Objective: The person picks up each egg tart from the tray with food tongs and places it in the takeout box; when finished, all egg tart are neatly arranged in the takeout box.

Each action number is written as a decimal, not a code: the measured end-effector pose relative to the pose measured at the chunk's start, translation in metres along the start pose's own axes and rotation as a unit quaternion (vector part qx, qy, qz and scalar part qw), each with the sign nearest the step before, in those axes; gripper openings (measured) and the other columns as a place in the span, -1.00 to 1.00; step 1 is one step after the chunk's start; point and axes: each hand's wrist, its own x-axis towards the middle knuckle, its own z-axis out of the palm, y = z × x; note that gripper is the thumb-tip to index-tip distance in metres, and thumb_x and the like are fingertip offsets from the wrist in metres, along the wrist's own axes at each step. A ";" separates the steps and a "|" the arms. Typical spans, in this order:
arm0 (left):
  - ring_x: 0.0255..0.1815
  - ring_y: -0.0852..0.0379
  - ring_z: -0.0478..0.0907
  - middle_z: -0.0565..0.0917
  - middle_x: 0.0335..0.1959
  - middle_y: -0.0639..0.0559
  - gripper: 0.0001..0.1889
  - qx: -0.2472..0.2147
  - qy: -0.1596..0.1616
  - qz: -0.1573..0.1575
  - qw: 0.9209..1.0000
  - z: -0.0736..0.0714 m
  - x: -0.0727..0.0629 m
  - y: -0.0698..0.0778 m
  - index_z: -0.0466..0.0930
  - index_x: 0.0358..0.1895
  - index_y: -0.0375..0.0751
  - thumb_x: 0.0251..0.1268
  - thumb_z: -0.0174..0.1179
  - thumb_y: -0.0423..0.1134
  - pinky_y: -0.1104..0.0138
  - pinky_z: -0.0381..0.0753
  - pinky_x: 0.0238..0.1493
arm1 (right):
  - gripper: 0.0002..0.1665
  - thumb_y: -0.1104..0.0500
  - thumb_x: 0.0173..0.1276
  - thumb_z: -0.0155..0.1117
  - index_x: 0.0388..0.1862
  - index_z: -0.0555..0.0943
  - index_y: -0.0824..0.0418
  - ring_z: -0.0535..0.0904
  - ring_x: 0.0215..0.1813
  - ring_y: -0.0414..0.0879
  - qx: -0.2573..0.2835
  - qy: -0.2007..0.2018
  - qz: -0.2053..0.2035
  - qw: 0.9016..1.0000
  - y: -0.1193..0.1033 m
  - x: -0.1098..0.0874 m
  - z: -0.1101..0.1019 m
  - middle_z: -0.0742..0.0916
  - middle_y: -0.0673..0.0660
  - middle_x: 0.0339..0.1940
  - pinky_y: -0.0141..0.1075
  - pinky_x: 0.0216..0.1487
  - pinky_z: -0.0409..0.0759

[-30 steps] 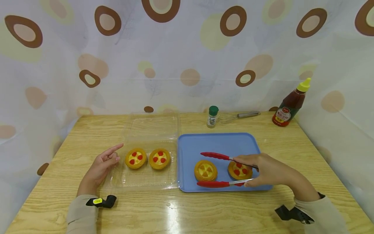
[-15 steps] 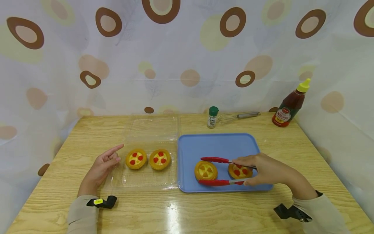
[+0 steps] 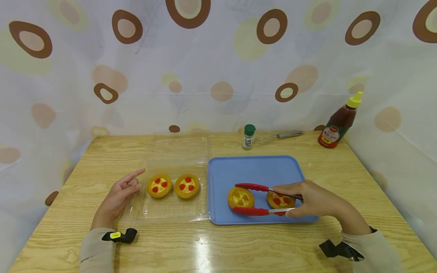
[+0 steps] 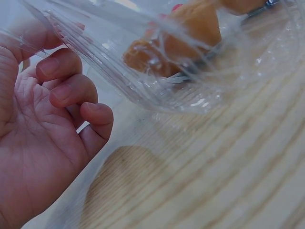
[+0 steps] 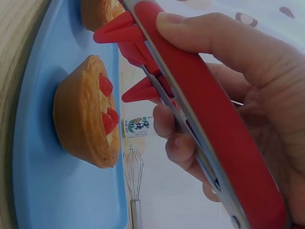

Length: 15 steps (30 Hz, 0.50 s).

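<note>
My left hand (image 3: pixel 117 195) is at the left wall of a clear plastic clamshell box (image 3: pixel 170 210). In the left wrist view the thumb shows through the plastic, with curled fingers (image 4: pixel 71 93) outside the wall. Two tarts, a left one (image 3: pixel 159 185) and a right one (image 3: pixel 187 186), sit in the box, each with red pieces on top. My right hand (image 3: pixel 314 199) grips red-tipped tongs (image 3: pixel 252 211). Their spread tips lie on either side of a tart with yellow wedges (image 3: pixel 241 198) on the blue tray (image 3: pixel 256 167). Under the tongs' arms sits another red-topped tart (image 5: pixel 86 114), partly covered.
The box's open lid (image 3: pixel 179 148) lies behind its base. Along the back stand a green-capped seasoning jar (image 3: pixel 248 137) and a sauce bottle (image 3: pixel 338 125) with a yellow nozzle. Between them lies a wire whisk (image 3: pixel 278 135). A patterned cloth (image 3: pixel 218 68) hangs behind the wooden table (image 3: pixel 164 246).
The tongs' tips have come closer together around the yellow-wedge tart. The left hand keeps its place at the box.
</note>
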 end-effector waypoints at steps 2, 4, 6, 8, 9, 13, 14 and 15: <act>-0.46 0.28 0.30 0.33 -0.49 0.19 -0.49 0.000 0.000 0.000 1.000 0.000 0.000 0.000 0.43 0.30 -0.08 0.36 -0.07 -0.57 0.46 0.40 -0.31 | -0.24 0.08 0.10 0.47 0.23 0.47 0.41 0.18 -0.56 -0.39 0.002 0.009 -0.008 1.000 0.001 -0.001 0.000 0.61 0.37 0.09 -0.46 -0.61 0.26; -0.46 0.28 0.31 0.32 -0.49 0.19 -0.49 -0.001 0.001 0.000 1.000 0.000 0.000 0.000 0.43 0.29 -0.07 0.36 -0.07 -0.57 0.46 0.40 -0.31 | -0.26 0.09 0.11 0.47 0.22 0.48 0.41 0.16 -0.57 -0.40 0.008 0.015 -0.012 1.000 0.001 -0.002 0.000 0.62 0.36 0.06 -0.47 -0.61 0.26; -0.46 0.28 0.31 0.32 -0.49 0.19 -0.49 -0.002 0.001 0.000 1.000 0.000 0.000 -0.001 0.43 0.29 -0.06 0.36 -0.07 -0.57 0.46 0.40 -0.31 | -0.27 0.10 0.11 0.46 0.22 0.48 0.40 0.16 -0.58 -0.40 0.011 0.020 -0.014 1.000 0.001 -0.003 0.000 0.63 0.35 0.05 -0.47 -0.62 0.27; -0.46 0.28 0.30 0.32 -0.49 0.19 -0.49 -0.002 0.001 0.000 1.000 0.000 0.000 -0.001 0.43 0.29 -0.07 0.36 -0.07 -0.57 0.46 0.40 -0.31 | -0.28 0.10 0.12 0.46 0.22 0.49 0.39 0.17 -0.59 -0.40 0.014 0.024 -0.013 1.000 0.000 -0.003 -0.001 0.64 0.33 0.02 -0.46 -0.63 0.27; -0.46 0.28 0.30 0.32 -0.49 0.19 -0.49 -0.003 0.001 0.000 1.000 0.000 0.000 -0.001 0.43 0.29 -0.07 0.36 -0.07 -0.57 0.46 0.40 -0.31 | -0.29 0.10 0.12 0.46 0.22 0.49 0.38 0.17 -0.59 -0.40 0.014 0.026 -0.013 0.999 -0.001 -0.003 -0.002 0.65 0.31 -0.01 -0.46 -0.63 0.27; -0.46 0.28 0.30 0.32 -0.49 0.18 -0.49 -0.004 0.001 -0.001 1.000 0.000 0.000 -0.001 0.42 0.30 -0.08 0.36 -0.07 -0.57 0.46 0.41 -0.30 | -0.30 0.10 0.13 0.46 0.22 0.50 0.35 0.16 -0.60 -0.39 0.007 0.035 -0.024 0.999 -0.004 -0.001 -0.005 0.65 0.09 -0.29 -0.47 -0.63 0.25; -0.46 0.27 0.30 0.32 -0.49 0.18 -0.49 -0.004 0.002 -0.001 1.000 0.000 0.000 0.000 0.42 0.30 -0.08 0.36 -0.07 -0.57 0.46 0.41 -0.30 | -0.31 0.10 0.13 0.46 0.22 0.50 0.35 0.17 -0.59 -0.39 0.004 0.037 -0.030 0.999 -0.005 0.000 -0.006 0.61 0.03 -0.37 -0.47 -0.62 0.25; -0.46 0.27 0.30 0.31 -0.49 0.18 -0.49 -0.003 0.001 -0.001 1.000 0.000 0.000 0.000 0.42 0.30 -0.09 0.36 -0.07 -0.57 0.46 0.42 -0.30 | -0.31 0.11 0.13 0.46 0.21 0.51 0.35 0.16 -0.59 -0.39 0.001 0.039 -0.038 0.998 -0.006 0.001 -0.007 0.55 -0.03 -0.45 -0.47 -0.62 0.25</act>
